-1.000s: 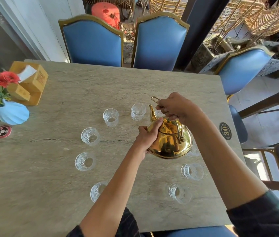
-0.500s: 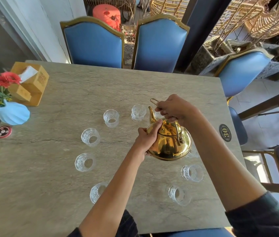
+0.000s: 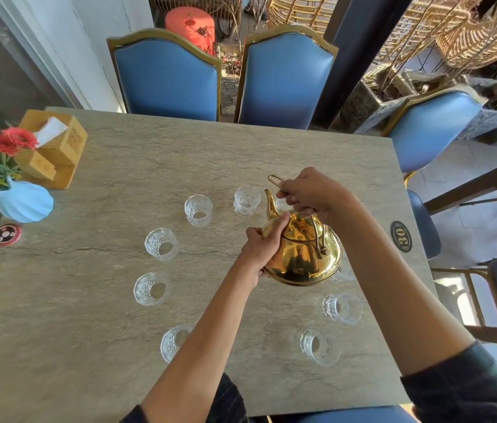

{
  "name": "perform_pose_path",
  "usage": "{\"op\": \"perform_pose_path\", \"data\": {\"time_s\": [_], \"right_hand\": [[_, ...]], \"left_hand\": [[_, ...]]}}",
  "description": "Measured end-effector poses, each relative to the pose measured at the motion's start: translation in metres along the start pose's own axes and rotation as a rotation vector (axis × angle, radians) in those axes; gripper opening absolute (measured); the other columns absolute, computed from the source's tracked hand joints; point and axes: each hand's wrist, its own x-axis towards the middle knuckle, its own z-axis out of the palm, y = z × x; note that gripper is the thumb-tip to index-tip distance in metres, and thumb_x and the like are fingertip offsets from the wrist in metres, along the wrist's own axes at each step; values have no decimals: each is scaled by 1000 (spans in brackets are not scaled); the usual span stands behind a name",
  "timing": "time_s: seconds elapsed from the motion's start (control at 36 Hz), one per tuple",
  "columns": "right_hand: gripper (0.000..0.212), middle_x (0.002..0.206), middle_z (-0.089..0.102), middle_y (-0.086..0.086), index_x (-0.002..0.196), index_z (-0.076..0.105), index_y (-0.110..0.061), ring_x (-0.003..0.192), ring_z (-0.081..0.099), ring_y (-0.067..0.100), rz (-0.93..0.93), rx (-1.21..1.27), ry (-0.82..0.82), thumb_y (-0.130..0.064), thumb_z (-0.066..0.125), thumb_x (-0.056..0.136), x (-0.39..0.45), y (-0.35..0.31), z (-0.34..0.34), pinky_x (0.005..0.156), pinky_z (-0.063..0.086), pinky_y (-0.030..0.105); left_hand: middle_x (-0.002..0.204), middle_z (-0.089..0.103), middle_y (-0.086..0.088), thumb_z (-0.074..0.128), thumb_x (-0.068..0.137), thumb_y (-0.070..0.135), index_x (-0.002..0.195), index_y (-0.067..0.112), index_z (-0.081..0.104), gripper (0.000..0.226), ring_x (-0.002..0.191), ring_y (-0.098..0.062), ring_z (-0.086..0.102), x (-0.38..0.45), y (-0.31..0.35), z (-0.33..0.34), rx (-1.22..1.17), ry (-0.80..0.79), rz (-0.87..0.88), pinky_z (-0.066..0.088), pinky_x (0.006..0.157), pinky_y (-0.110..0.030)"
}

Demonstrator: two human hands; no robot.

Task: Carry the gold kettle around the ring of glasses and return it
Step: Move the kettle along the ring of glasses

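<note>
The gold kettle (image 3: 303,257) hangs above the right side of a ring of several clear glasses (image 3: 161,243) on the stone table (image 3: 94,331). Its spout points away from me, toward the far glass (image 3: 246,199). My right hand (image 3: 311,193) grips the wire handle from above. Pressed against the kettle's left side near the lid is my left hand (image 3: 261,248). The kettle hides part of one glass (image 3: 343,271) on the right, and my left forearm covers part of the near glass (image 3: 174,341).
A blue vase with red flowers (image 3: 24,201) and a wooden tissue box (image 3: 55,148) stand at the table's left. A round number tag (image 3: 401,236) sits near the right edge. Blue chairs (image 3: 167,77) stand beyond the far edge.
The kettle and both hands have stayed almost in place above the right part of the ring, drifting only slightly. The glasses have not moved.
</note>
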Motion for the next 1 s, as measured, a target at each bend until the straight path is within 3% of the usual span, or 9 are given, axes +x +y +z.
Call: {"op": "perform_pose_path", "data": {"time_s": [0.19,1.0], "right_hand": [[19,57,45,4,93,64,3,41,34,10,9,-3,1,-7,49,99,0,-1,1,34,24,19],[19,54,47,3,93,64,3,38,34,8,7,-20,2,-8,49,99,-2,-1,1,32,25,18]], "left_hand": [[121,66,-8,64,74,92,134,17,41,98,107,-21,70,0,0,0,-11,-3,-7,57,76,-35],[123,66,-9,61,78,90,137,17,40,96,103,-20,69,-6,1,0,-12,8,-17,53,64,-32]]}}
